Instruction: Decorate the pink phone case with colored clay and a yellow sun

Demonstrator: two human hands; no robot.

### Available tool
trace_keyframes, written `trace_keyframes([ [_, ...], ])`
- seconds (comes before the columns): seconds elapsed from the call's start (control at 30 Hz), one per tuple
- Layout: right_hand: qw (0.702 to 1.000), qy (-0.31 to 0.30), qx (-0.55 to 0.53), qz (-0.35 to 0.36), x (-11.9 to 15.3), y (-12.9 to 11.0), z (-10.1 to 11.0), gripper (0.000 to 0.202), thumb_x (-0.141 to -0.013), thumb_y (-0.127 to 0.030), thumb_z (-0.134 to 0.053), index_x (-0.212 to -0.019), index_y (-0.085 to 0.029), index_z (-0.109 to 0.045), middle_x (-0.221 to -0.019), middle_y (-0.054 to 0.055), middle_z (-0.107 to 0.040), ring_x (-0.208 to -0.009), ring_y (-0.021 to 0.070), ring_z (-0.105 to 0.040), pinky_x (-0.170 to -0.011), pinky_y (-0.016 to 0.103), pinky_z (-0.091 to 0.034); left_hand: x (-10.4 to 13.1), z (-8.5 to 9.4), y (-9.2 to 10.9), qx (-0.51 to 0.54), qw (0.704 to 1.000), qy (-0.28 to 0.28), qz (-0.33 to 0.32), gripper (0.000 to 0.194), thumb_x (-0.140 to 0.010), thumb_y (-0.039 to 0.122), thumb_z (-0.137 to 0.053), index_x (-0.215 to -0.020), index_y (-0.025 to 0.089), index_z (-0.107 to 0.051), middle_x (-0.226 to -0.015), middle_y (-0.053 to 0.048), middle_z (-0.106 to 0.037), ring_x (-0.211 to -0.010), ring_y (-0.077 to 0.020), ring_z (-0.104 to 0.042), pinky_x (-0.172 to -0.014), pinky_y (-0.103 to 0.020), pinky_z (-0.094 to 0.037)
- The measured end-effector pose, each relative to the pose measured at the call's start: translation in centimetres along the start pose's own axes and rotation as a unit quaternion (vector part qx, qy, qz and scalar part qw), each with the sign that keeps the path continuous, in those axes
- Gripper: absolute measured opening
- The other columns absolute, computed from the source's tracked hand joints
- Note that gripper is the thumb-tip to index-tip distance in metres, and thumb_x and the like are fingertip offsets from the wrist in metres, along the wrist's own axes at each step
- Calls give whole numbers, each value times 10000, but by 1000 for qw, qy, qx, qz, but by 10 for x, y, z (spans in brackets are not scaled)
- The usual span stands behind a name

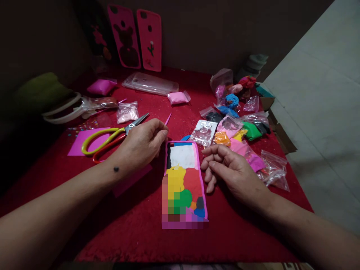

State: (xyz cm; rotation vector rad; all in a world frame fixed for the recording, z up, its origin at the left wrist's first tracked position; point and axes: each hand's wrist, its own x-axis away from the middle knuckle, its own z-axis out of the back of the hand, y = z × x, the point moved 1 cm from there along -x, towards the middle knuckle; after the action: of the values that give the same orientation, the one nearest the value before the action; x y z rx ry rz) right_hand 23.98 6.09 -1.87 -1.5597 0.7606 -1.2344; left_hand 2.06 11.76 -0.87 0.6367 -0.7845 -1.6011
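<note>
A phone case (184, 159) lies flat on the red cloth, rimmed in pink and filled with white, yellow, red, green and blue clay patches; its lower left part is pixelated. At its upper left corner is my left hand (147, 140), fingers closed in a pinch; whatever they hold, if anything, is too small to make out. My right hand (232, 165) rests beside the case's right edge, fingers loosely curled and apart, holding nothing. Scissors (105, 140) with yellow and red handles lie behind my left wrist. A thin pink stick (168, 119) shows just beyond my left fingers.
Bags of coloured clay (225, 131) are heaped at the right on the red cloth (239, 240). Two pink phone cases (149, 39) stand at the back, with clear cases (150, 83) lying before them. Pink paper (77, 144) is at the left.
</note>
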Motion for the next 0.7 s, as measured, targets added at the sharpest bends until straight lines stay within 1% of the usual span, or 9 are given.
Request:
trace_keyframes([
  [0.1, 1000, -2, 1, 2, 0, 0, 0, 149, -896, -118, -411, -1021, -182, -462, -763, -22, -600, -450, 93, -610, -433, 228, -501, -1, 0, 1, 18, 1000, 2, 3, 127, -877, 275, -477, -831, 186, -554, -634, -6, -628, -421, -108, -500, -377, -223, -365],
  [0.17, 1000, -6, 2, 5, 0, 0, 1, 142, -899, -125, -415, -1021, -182, -462, -757, -20, -603, -451, 97, -613, -433, 228, -499, -1, 0, 2, 21, 1000, 2, 5, 123, -880, 262, -474, -826, 183, -550, -681, -21, -653, -424, -101, -500, -377, -222, -369],
  [0.43, 1000, -8, -2, 5, -1, 1, 2, 141, -894, -132, -431, -1019, -185, -469, -740, -20, -608, -448, 101, -614, -430, 229, -504, -2, 1, 1, 6, 1000, 1, 7, 115, -892, 244, -469, -854, 178, -555, -719, -33, -678, -420, -96, -504, -375, -223, -376],
  [0.53, 1000, 3, -3, 9, 2, -1, 2, 126, -886, -149, -471, -1004, -184, -496, -744, -20, -606, -459, 104, -617, -433, 237, -517, -1, 2, 2, 11, 1000, 0, 15, 97, -880, 236, -474, -866, 179, -551, -727, -32, -679, -421, -97, -505, -382, -228, -381],
  [0.6, 999, 28, -5, 39, 7, -8, 5, 106, -884, -180, -521, -989, -187, -537, -781, -2, -624, -494, 111, -625, -431, 242, -524, 0, 4, 3, 9, 1000, 7, 9, 94, -869, 244, -481, -870, 184, -554, -675, -14, -651, -426, -105, -505, -392, -234, -385],
  [0.67, 991, 77, -4, 105, 16, -19, 12, 98, -887, -207, -570, -984, -203, -586, -829, 19, -654, -557, 124, -636, -434, 242, -525, 0, 5, 2, -7, 1000, 23, -8, 106, -864, 258, -480, -861, 192, -563, -583, 14, -583, -432, -116, -492, -403, -239, -378],
  [0.7, 982, 115, 0, 147, 20, -27, 17, 98, -889, -203, -588, -984, -217, -607, -849, 24, -666, -601, 132, -643, -454, 243, -531, 1, 6, 2, -17, 999, 34, -19, 117, -864, 265, -477, -856, 195, -570, -552, 24, -550, -435, -118, -481, -410, -242, -372],
])
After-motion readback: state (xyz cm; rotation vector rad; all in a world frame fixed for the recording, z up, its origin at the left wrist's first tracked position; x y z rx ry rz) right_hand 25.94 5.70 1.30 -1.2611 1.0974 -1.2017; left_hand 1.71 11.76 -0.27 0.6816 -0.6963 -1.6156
